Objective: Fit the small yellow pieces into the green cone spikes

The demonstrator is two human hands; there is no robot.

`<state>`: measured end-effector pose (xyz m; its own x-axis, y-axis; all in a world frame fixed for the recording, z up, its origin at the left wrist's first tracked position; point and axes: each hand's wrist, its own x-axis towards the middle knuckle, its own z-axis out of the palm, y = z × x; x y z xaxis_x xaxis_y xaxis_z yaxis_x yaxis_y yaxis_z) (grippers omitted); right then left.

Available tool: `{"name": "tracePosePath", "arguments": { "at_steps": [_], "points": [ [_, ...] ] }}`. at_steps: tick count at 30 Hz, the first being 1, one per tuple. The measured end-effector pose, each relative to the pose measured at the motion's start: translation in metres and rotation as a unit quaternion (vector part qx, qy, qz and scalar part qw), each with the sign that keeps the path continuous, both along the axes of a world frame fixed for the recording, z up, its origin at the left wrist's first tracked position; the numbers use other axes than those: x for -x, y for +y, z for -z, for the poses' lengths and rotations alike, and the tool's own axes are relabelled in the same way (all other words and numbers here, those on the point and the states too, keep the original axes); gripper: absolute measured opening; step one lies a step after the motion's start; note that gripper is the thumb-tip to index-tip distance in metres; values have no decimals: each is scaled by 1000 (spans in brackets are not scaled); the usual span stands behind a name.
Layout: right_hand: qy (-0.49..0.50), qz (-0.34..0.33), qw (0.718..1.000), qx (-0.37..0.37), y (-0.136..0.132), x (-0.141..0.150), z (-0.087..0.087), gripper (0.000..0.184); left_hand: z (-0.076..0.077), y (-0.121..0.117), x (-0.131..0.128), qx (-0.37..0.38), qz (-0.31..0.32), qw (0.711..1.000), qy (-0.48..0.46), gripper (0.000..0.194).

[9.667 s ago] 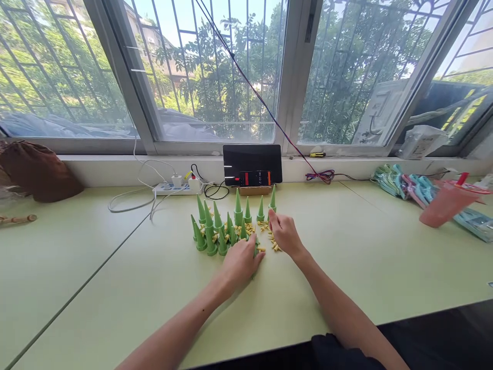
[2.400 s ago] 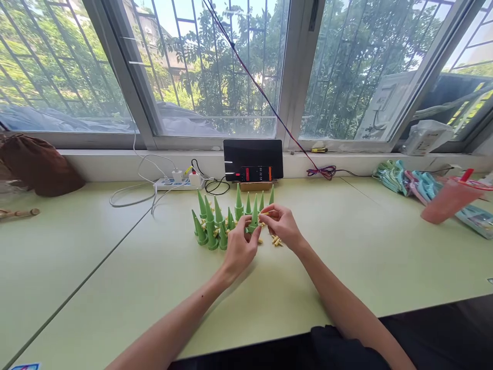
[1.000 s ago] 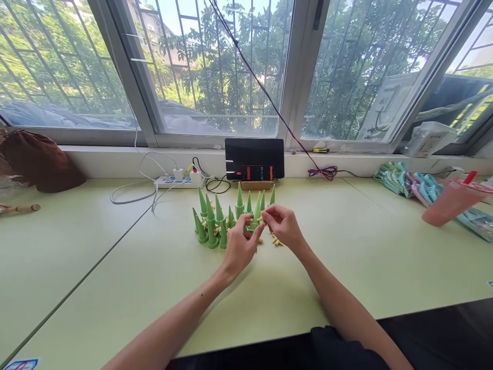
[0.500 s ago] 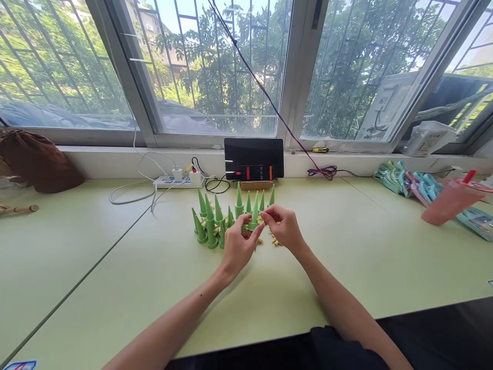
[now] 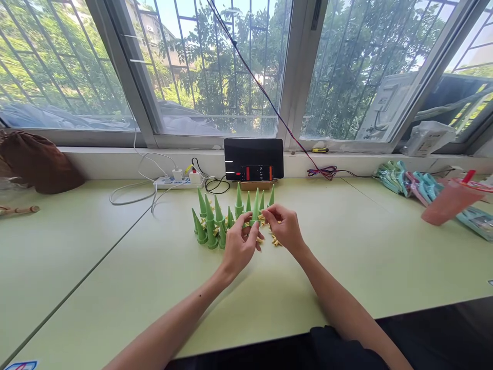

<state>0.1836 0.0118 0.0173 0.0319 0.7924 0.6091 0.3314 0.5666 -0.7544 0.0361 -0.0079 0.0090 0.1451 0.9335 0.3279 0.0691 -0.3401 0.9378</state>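
Upright in my left hand (image 5: 239, 246) is a pointed green cone (image 5: 256, 206) with a collar round its lower part; thumb and fingers close on its base. Just to the right, my right hand (image 5: 287, 226) is in a pinch, its fingertips beside the cone. Whatever lies between those fingertips is too small to make out. Several similar green cones (image 5: 210, 226) stand on the table to the left of and behind my hands. Small yellow pieces (image 5: 276, 240) lie scattered among the cones and under my right hand.
Behind the cones a dark tablet (image 5: 254, 149) leans by the sill, with a phone (image 5: 264, 173) before it. A power strip (image 5: 179, 182) with cables sits left of it. At the right are a pink cup (image 5: 442, 203) and bagged items (image 5: 396, 177); a brown bag (image 5: 40, 162) is far left.
My left thumb has pulled away from my right fingertips and now presses on the cone's base. The cone has turned slightly more upright. My right hand stays nearly in place, still pinched.
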Motion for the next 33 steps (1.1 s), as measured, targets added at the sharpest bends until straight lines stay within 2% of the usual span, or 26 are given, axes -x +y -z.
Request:
{"name": "tracePosePath", "arguments": {
  "at_steps": [6, 13, 22, 33],
  "points": [
    [-3, 14, 1000, 1, 2, 0, 1, 27, 5, 4, 0, -12, -27, 1000, 3, 46],
    [0, 4, 1000, 4, 1, 0, -1, 26, 4, 3, 2, -24, -56, 998, 34, 47],
    [58, -82, 994, 42, 2, -2, 4, 23, -1, 1, 2, -40, -60, 997, 33, 45],
    [18, -74, 995, 60, 4, -3, 5, 26, 3, 2, 3, -39, -56, 997, 37, 41]
  ]
}}
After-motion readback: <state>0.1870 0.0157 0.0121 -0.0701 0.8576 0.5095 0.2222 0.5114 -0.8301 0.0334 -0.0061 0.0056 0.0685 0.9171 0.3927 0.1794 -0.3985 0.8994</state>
